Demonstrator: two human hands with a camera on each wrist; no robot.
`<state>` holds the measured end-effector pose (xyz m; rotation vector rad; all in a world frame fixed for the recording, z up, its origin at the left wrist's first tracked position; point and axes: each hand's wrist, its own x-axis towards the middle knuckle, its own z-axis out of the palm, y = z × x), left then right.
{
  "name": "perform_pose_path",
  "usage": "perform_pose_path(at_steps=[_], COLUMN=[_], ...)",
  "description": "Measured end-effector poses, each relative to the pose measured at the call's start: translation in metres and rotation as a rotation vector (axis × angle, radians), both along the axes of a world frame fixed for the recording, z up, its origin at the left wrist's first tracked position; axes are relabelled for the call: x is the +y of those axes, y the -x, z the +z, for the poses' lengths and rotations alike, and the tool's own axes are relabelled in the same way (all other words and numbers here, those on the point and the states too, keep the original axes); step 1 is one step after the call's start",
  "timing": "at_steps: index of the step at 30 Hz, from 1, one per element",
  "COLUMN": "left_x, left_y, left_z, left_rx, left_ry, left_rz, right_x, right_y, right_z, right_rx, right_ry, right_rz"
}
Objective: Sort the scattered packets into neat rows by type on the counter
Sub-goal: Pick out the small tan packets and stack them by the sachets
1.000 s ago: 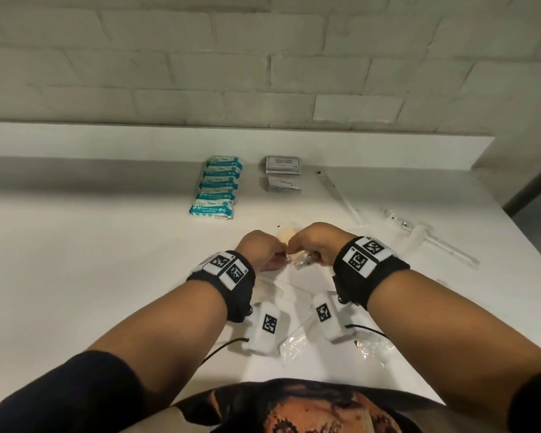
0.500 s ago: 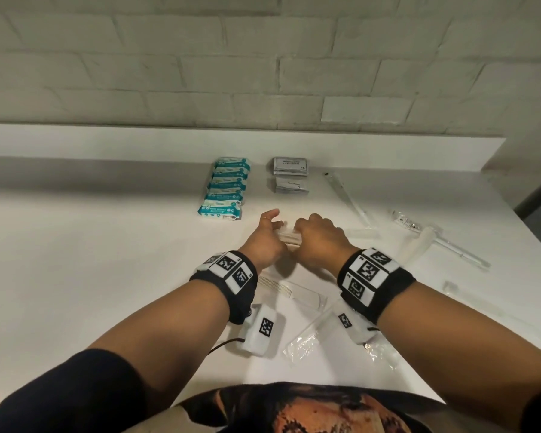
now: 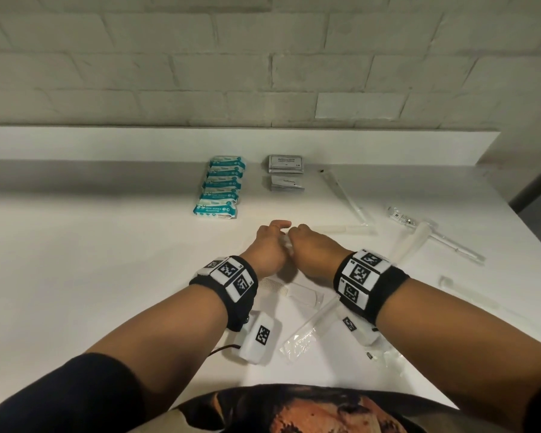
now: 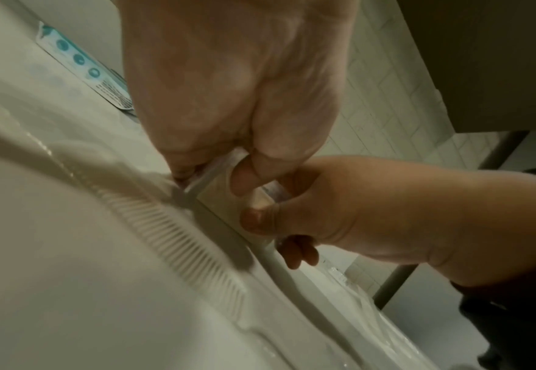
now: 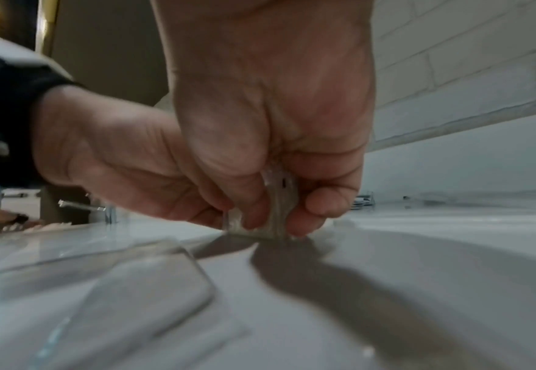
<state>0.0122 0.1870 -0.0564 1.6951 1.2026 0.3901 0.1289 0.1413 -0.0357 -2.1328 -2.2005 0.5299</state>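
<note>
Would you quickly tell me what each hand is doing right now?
Left hand: fingers pinch one end of a small clear packet.
Right hand: fingers pinch the same packet's other end.

— How were the arms seen? 
— Both forearms were extended forward, wrists banded, the hands brought together knuckle to knuckle low over the surface.

— And the hands? 
— The left hand (image 3: 270, 245) and the right hand (image 3: 313, 245) were each curled, fingertips (image 5: 319, 205) pinched on a small clear packet (image 5: 277, 200) held between them.
</note>
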Motion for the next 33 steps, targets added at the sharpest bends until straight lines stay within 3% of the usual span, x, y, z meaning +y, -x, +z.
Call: perform_pose_path(at_steps=[5, 9, 11, 14, 18, 21, 26, 33], left_x=[0.011, 0.028, 0.036, 0.05, 0.069, 0.093, 0.111, 0.11], left_y=[0.0, 0.005, 0.003, -0.004, -0.013, -0.019, -0.024, -0.03], left_z=[0.014, 0.021, 0.027, 0.035, 0.04, 0.024, 0.011, 0.011], left_rx=[0.02, -0.234, -0.365, -0.414, -0.301, -0.161, -0.037, -0.021], left_ry=[0.035, 0.118, 0.197, 0.218, 0.195, 0.197, 0.285, 0.299], left_rz=[0.157, 0.247, 0.306, 0.333, 0.326, 0.296, 0.268, 0.295], right_x=[0.019, 0.035, 0.044, 0.06, 0.084, 0.099, 0.112, 0.118], right_y=[-0.012, -0.02, -0.025, -0.029, -0.033, -0.035, -0.038, -0.046], right_z=[0.011, 0.021, 0.022, 0.021, 0.017, 0.012, 0.003, -0.004], right_rx=[0.132, 0.722, 0.895, 1.038, 1.034, 0.946, 0.739, 0.687], right_ry=[0.041, 0.088, 0.113, 0.136, 0.046, 0.106, 0.2, 0.224], right_rz=[-0.152, -0.328, -0.363, -0.442, -0.66, -0.75, -0.706, -0.684])
